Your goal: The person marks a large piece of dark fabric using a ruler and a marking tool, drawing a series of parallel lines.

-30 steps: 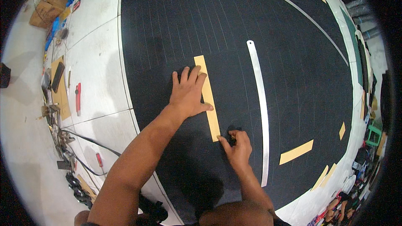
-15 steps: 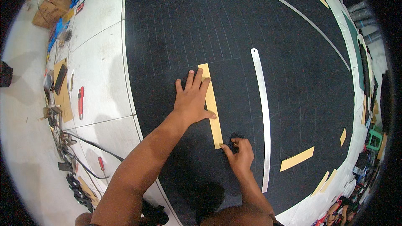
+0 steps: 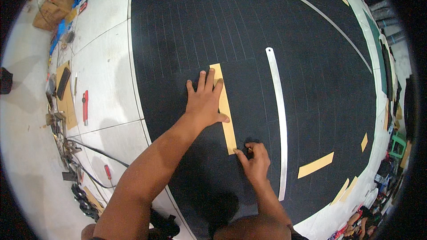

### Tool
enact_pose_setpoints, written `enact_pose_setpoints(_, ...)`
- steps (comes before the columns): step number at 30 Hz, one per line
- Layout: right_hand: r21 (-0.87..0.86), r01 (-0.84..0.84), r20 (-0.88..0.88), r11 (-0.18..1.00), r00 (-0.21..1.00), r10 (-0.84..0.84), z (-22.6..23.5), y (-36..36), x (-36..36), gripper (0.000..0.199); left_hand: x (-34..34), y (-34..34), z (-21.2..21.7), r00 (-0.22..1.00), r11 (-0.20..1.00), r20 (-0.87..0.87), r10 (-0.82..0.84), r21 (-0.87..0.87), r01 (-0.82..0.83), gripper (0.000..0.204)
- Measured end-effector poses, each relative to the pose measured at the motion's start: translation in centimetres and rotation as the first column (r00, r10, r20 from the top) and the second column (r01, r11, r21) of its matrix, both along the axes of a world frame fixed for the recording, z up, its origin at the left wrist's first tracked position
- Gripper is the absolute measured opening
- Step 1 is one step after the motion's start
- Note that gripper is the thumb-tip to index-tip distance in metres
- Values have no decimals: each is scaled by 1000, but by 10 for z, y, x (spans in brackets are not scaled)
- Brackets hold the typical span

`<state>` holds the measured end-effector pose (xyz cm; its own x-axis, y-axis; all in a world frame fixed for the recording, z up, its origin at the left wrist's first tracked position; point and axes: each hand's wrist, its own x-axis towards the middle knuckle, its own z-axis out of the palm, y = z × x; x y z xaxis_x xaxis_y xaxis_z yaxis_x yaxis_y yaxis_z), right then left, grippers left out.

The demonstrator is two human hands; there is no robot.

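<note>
A narrow yellow card strip [image 3: 226, 129] lies lengthwise on a large black sheet [image 3: 178, 89]. My left hand [image 3: 202, 106] is spread flat, its fingertips across the strip's upper part and its thumb partway down. At the strip's lower end, my right hand [image 3: 256, 162] is closed, with the thumb tip at the corner. A small tan bit shows between its curled fingers, too little to name. To the right of both hands lies a long metal ruler [image 3: 281, 120] with a hole at its far end. Thin pale lines run along the sheet beyond the strip.
Another yellow strip [image 3: 316, 165] lies at the right, with several more near the sheet's right edge. A second long grey ruler [image 3: 320, 15] rests at the far right. On white tiles [image 3: 106, 62] at the left are a red cutter [image 3: 85, 108] and a red-handled screwdriver [image 3: 107, 172].
The whole view has shifted slightly, so things sit a little higher in it. Both hands keep almost the same pose at the strip.
</note>
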<state>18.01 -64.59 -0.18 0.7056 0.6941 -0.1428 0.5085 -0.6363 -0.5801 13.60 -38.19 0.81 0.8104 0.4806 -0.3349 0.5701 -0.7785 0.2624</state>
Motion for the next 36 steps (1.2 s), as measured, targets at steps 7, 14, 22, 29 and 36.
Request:
enact_pose_setpoints(7, 43, 15, -5, 999, 1000, -14, -3, -2, 1, 37, 5, 0, 7, 996, 1000, -86, -14, 0, 15, 128)
enact_pose_setpoints(14, 86, -3, 25, 996, 1000, 0, -2, -1, 2, 38, 4, 1, 11, 994, 999, -105, -9, -35, 6, 128)
enact_pose_setpoints(22, 72, 6, 26, 997, 1000, -8, -5, -2, 2, 39, -1, 1, 1, 1000, 999, -25, 7, -48, -8, 130)
enact_pose_setpoints(29, 36, 11, -2, 999, 1000, -11, -2, -1, 1, 40, 1, 2, 5, 996, 999, -91, -24, -33, 21, 135)
enact_pose_setpoints(36, -1, -7, 20, 1000, 1000, 7, -1, -1, 1, 40, 6, -3, 13, 969, 995, -230, -93, -5, 95, 151)
